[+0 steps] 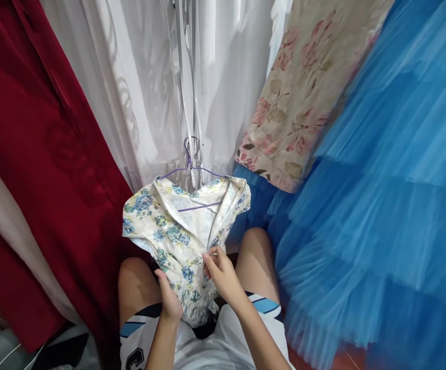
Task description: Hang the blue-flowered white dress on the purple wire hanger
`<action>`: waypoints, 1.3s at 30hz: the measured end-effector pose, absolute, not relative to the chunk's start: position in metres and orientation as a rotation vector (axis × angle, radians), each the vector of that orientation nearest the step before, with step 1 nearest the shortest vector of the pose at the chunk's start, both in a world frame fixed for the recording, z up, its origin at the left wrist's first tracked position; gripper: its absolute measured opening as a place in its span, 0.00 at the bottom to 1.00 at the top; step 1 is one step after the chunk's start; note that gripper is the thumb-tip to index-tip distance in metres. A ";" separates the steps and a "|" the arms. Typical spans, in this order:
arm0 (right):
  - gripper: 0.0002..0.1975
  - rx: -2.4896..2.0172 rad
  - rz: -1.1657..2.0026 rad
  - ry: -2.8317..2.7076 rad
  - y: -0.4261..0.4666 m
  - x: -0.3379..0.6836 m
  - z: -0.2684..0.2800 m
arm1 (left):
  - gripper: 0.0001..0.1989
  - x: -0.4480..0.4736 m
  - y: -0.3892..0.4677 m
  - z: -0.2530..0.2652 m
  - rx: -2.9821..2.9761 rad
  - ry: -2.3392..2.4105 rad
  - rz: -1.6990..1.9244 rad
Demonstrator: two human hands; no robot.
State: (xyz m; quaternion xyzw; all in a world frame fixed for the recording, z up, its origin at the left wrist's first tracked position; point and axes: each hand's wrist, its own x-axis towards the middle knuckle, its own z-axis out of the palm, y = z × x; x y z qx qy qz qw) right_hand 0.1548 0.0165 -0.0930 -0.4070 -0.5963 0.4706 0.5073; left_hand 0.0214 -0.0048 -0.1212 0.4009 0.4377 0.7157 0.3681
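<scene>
A cream blouse (172, 236) with blue and green flowers hangs on a purple wire hanger (189, 163), its open neckline facing me. The blouse narrows to a gathered lower end between my thighs. My right hand (223, 272) is closed, pinching the front of the blouse just below the neckline's point. At the lower left edge of the blouse is my left hand (171, 298), thumb stretched up and apart. The cloth hides its other fingers, so I cannot tell whether they grip.
White cloth (145, 92) with dangling ribbons (184, 77) hangs straight ahead. A dark red garment (60, 139) is on the left. To the right hang a beige floral cloth (288, 113) and a layered blue tulle skirt (380, 205). My bare knees flank the blouse.
</scene>
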 end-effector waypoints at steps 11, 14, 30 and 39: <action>0.16 -1.043 1.303 -1.307 0.011 0.170 -0.092 | 0.27 0.005 0.009 -0.126 0.839 1.429 2.329; 0.15 -1.077 1.397 -1.285 0.019 0.162 -0.096 | 0.30 0.009 0.006 -0.131 1.016 1.447 2.343; 0.06 -1.077 1.377 -1.362 0.025 0.167 -0.120 | 0.10 0.030 0.119 -0.131 1.626 1.533 1.651; 0.17 -1.091 1.187 -1.342 0.044 0.163 -0.105 | 0.10 0.051 0.021 -0.117 1.638 1.357 1.588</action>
